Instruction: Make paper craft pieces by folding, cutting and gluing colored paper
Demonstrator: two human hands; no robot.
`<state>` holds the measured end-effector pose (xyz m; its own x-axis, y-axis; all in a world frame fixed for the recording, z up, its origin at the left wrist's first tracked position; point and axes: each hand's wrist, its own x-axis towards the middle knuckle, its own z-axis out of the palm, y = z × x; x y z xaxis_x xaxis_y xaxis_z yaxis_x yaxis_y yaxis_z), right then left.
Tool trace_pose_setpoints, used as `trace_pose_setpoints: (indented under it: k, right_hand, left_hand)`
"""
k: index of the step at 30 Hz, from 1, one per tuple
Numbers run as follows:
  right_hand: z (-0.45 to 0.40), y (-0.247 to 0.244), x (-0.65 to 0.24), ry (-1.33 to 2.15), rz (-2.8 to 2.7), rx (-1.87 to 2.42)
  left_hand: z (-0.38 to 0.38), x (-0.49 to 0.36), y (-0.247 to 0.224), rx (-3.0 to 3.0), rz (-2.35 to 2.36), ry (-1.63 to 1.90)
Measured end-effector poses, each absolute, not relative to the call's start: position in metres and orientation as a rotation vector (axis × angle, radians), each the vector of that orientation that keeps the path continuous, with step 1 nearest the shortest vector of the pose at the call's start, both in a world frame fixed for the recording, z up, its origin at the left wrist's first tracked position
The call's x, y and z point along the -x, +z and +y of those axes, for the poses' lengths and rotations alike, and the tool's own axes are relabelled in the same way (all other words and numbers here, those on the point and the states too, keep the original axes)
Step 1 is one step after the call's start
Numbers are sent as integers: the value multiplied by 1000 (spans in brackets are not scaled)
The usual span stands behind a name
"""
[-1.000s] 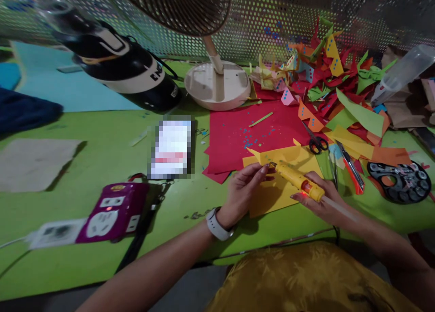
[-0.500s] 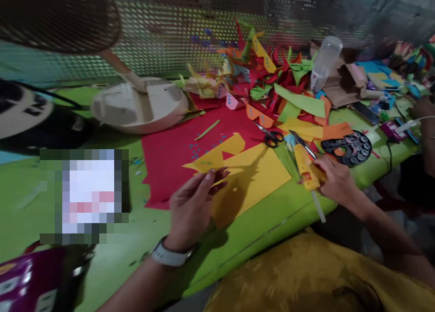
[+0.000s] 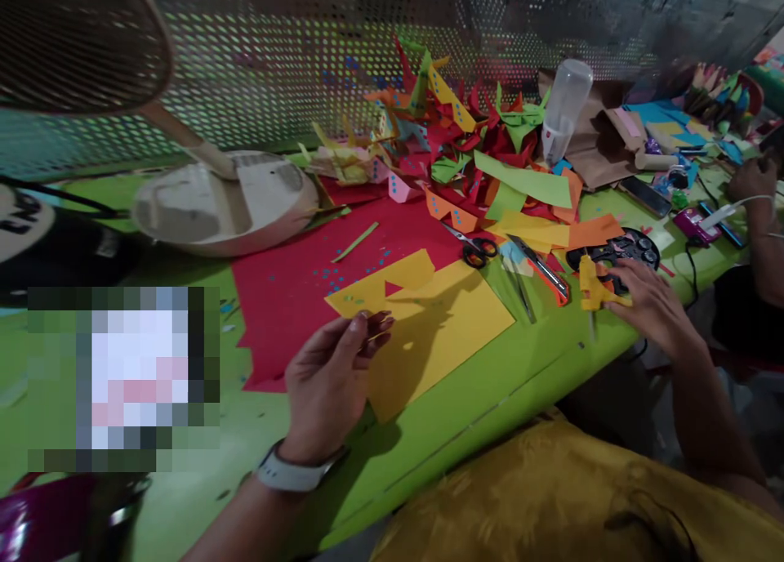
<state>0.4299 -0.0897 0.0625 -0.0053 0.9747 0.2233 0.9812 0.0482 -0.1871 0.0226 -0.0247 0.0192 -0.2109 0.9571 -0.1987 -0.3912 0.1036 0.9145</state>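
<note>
My left hand, with a watch on the wrist, is closed in a pinch above a yellow paper sheet. Whatever lies between its fingertips is too small to make out. Just beyond it, a cut yellow paper piece with an eye-like hole overlaps the sheet and a large red sheet. At the right, my right hand grips a yellow hot glue gun by its handle, beside a black tray-like object. An orange box cutter and black-handled scissors lie to the left of the gun.
Folded coloured paper shapes are heaped at the back, with a clear bottle beside them. A fan base stands at the left. Another person's hand is at the far right. The green table's edge runs along the front.
My right hand has moved right with the glue gun, away from the box cutter and toward the black object. My left hand keeps its pinch over the yellow sheet. The view has shifted slightly.
</note>
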Motion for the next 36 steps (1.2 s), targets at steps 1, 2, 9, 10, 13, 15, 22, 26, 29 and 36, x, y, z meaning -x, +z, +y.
trace_pose_setpoints:
  k: [1,2,9,10,13,15,22,26,29,36]
  right_hand:
    - [-89,69,-428,-6,-2071,1954]
    - [-88,75,-424,25,-2101,1919]
    - [-47,89,-334,27,-2186,2078]
    - [-41,85,-320,92,-2238,2138]
    - [-31,72,-291,241,-2340,2227]
    - [-31,67,-286,282,-2303,2278]
    - [-52,75,-308,400,-1971,2128]
    - [-56,75,-315,738,-1628,1567]
    - [-58,78,-310,943,-1517,1326]
    - [-47,73,-293,593,-1489,1312]
  left_hand:
    - [-25,-22,18,-686,1159,1426]
    - [-24,-21,17,-690,1163,1424]
    - [-23,-22,19,-692,1147,1451]
    - [-23,-22,20,-679,1146,1456]
    - [-22,-24,22,-631,1140,1469]
    - [-22,-25,22,-619,1122,1483]
    - [-24,-26,20,-619,1075,1474]
    - [-23,-28,20,-607,1070,1480]
    - [-22,-29,19,-626,1058,1492]
    - [-22,-28,17,-607,1018,1492]
